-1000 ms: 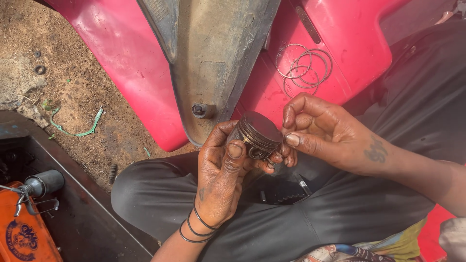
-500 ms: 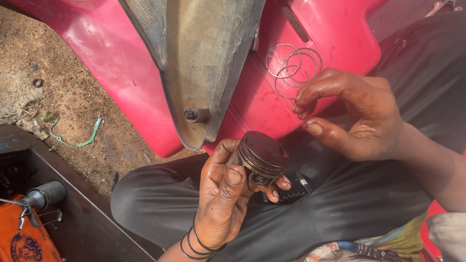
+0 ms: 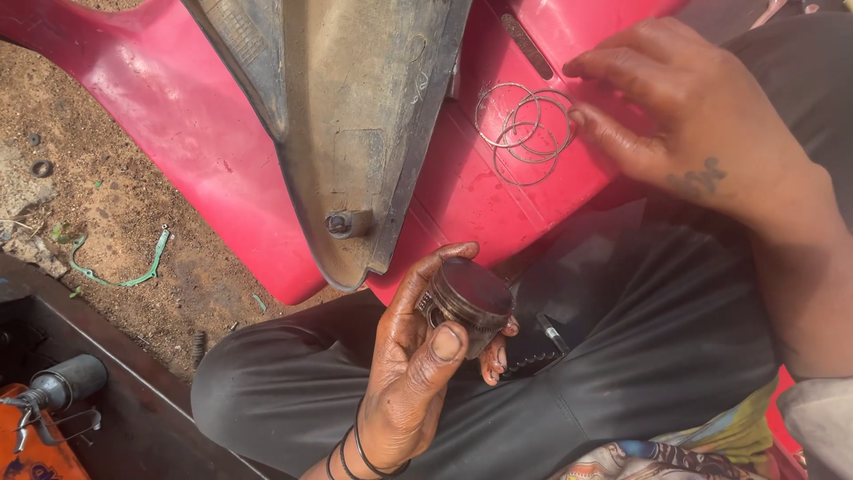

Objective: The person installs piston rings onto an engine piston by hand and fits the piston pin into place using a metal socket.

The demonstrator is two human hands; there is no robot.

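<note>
the left hand (image 3: 413, 373) sits low in the middle of the frame, above the lap, curled around a dark, grimy piston (image 3: 466, 302). the thumb presses on the side nearest the camera and the other fingers wrap round the far side, so the flat crown faces up and to the right, with part of the grooved side wall left bare. the grip looks firm, fingers closed about halfway around the cylinder. black bands circle the wrist.

the right hand (image 3: 684, 116) is in the upper right of the frame, stretched over the red body panel (image 3: 178, 133). its fingers are loosely spread and bent, holding nothing; the fingertips come down at the right edge of a small pile of thin metal rings (image 3: 524, 129), which lie overlapping and flat on the red surface. whether a fingertip actually touches a ring is hard to tell from this angle; it is at least just beside them. i count about 3 or 4 rings.

a dusty grey panel (image 3: 355, 116) with a bolt runs down the middle of the red one. dirt ground (image 3: 107, 231) with a green strip shows at left, and a dark tray (image 3: 98, 391) at lower left.
</note>
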